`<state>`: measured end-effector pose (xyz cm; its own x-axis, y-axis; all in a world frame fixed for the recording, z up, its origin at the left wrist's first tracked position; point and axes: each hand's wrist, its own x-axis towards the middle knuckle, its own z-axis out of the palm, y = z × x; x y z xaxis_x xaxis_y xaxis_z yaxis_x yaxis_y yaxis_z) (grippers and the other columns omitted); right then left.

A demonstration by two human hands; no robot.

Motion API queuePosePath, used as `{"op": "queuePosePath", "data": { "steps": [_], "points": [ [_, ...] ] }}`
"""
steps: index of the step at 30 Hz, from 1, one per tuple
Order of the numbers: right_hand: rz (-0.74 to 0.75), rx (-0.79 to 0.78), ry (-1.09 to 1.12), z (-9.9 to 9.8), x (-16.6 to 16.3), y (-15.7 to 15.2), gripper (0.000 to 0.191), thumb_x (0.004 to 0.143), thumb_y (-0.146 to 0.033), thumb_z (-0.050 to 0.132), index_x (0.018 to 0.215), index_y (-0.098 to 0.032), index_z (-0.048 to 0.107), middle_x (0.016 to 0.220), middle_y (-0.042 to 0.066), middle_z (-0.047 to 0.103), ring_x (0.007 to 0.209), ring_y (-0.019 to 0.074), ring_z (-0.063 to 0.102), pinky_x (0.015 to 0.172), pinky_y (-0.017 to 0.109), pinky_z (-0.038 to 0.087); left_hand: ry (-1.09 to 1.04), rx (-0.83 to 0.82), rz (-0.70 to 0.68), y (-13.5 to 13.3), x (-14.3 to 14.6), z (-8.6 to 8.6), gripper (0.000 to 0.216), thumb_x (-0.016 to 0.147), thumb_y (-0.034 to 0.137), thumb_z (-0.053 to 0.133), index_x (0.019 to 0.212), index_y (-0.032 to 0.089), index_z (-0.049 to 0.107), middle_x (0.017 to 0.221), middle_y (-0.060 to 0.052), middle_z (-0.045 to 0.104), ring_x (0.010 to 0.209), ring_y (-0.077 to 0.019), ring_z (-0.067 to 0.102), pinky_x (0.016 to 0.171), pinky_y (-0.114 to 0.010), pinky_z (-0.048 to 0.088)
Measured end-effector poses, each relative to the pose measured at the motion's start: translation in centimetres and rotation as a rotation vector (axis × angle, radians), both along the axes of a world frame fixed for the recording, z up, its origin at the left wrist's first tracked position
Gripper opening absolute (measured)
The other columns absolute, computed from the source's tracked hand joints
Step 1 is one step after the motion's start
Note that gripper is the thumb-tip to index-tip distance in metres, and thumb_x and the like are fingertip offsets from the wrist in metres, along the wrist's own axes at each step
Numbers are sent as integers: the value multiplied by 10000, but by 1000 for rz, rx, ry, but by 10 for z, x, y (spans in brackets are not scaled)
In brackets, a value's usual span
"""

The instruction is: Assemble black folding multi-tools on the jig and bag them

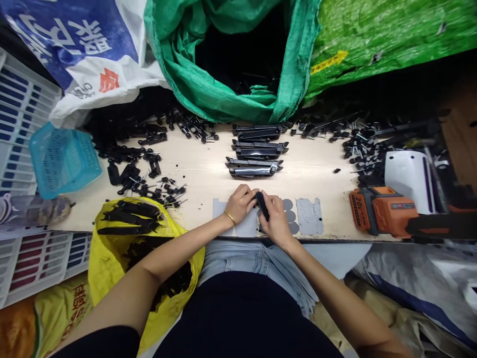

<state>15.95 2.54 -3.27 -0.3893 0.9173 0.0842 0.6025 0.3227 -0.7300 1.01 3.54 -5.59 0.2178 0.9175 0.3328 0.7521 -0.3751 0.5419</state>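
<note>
Gripping a short black part (262, 205), with left hand (241, 203) curled tight on its far tip, right hand (276, 221) closed round its body, stacked black handles (255, 151) just ahead of the knuckles, could slip off the table (320, 169) edge under the wrists on a loosened grip

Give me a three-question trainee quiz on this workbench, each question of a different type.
1. True or false: the left hand and right hand both grip one black part.
2. Multiple choice: the blue basket sits at the table's A) left end, B) middle, C) right end.
3. Fill in: the long black strips left of the hands lie on a ____ bag.
Key: 1 true; 2 A; 3 yellow.
</note>
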Motion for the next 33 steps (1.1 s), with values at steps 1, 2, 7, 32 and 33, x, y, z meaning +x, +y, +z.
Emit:
{"op": "queuePosePath", "data": {
  "steps": [1,2,7,32,33],
  "points": [
    [-8,-8,-1,0,0,0,746,743,-74,448,1449,-233,266,1030,104,471,982,255,465,865,431,458,-15,-13,32,-1,3,0,236,901,205,461,1076,136,603,770,-22,460,761,-165,466,701,-287,456],
    [-15,-17,-4,1,1,0,749,745,-75,447,1452,-233,258,1039,106,467,990,256,463,875,434,456,-26,-31,85,-2,5,1,237,895,191,465,1078,136,606,772,-23,462,766,-166,465,705,-290,453],
    [-13,-56,-7,1,2,1,747,760,-87,443,1458,-247,233,1063,105,465,1010,260,465,897,446,452,-48,-131,120,-2,9,6,221,877,188,493,1056,173,622,761,-13,463,760,-162,473,703,-286,454],
    [-328,402,-572,74,108,243,212,826,-81,383,858,-115,590,898,150,585,1001,284,500,878,495,357,234,-16,-8,-23,-25,39,586,743,114,587,1305,233,472,1183,-129,510,1074,-271,489,897,-447,429],
    [-356,444,-528,85,110,235,212,831,-101,385,896,-118,586,912,152,585,992,284,508,873,491,365,272,1,-136,-23,-25,43,569,740,140,617,1281,263,491,1258,-120,485,1138,-282,459,944,-480,390]
  ]
}}
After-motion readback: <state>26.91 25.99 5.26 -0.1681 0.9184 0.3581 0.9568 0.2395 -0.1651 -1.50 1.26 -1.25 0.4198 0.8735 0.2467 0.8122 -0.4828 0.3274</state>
